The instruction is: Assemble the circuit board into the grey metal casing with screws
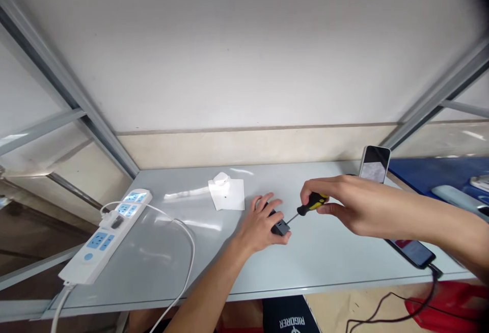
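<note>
My left hand (263,223) rests on the pale table (214,267), its fingers closed around a small black plug-like block (280,228) that it holds down. My right hand (344,203) grips a screwdriver (311,204) with a yellow and black handle. The thin metal shaft slants down to the left and its tip touches the black block. A white sheet of paper (228,194) lies behind my left hand, with a small white object (220,178) on its far corner.
A white power strip (107,233) with blue sockets lies at the left, its white cable (187,256) looping over the table's front edge. One phone (375,164) leans upright at the back right; another phone (414,252) lies flat with a black cable plugged in.
</note>
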Demonstrator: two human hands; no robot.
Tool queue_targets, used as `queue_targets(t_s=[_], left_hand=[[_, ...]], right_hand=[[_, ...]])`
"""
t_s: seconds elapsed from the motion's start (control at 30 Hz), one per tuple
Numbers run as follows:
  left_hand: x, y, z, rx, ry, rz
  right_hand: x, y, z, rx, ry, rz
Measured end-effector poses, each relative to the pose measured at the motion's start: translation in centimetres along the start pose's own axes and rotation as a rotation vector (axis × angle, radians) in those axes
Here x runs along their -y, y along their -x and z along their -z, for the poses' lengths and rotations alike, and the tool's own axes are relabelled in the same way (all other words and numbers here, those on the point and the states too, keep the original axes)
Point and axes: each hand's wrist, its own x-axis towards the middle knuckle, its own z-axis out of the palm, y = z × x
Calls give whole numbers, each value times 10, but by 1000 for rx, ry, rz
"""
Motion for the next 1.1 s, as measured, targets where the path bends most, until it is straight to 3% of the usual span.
queue_targets(t_s=[0.1, 0.37, 0.47, 0.6, 0.77, 0.9, 1.0, 1.1], left_hand=[[2, -1, -1, 32, -69, -48], [-5, 2, 2, -6, -53, -65], [-10, 1, 1, -22, 9, -12], [-13, 0, 0, -35, 80, 33], [-12, 1, -3, -68, 101, 35], [-10, 1, -7, -90, 81, 0], [-8, 1, -9, -110, 67, -22], [-8, 1, -10, -106, 54, -22]], right_hand=[[7, -8, 3, 194, 58, 47], [-5, -12, -8, 78, 166, 78], [-3, -14, -4, 155, 236, 101], [5, -21, 10, 324, 115, 181], [6, -25, 9, 269, 72, 189], [9, -22, -1, 251, 272, 140], [18, -19, -2, 283, 428, 70], [27, -17, 5, 327, 372, 33]])
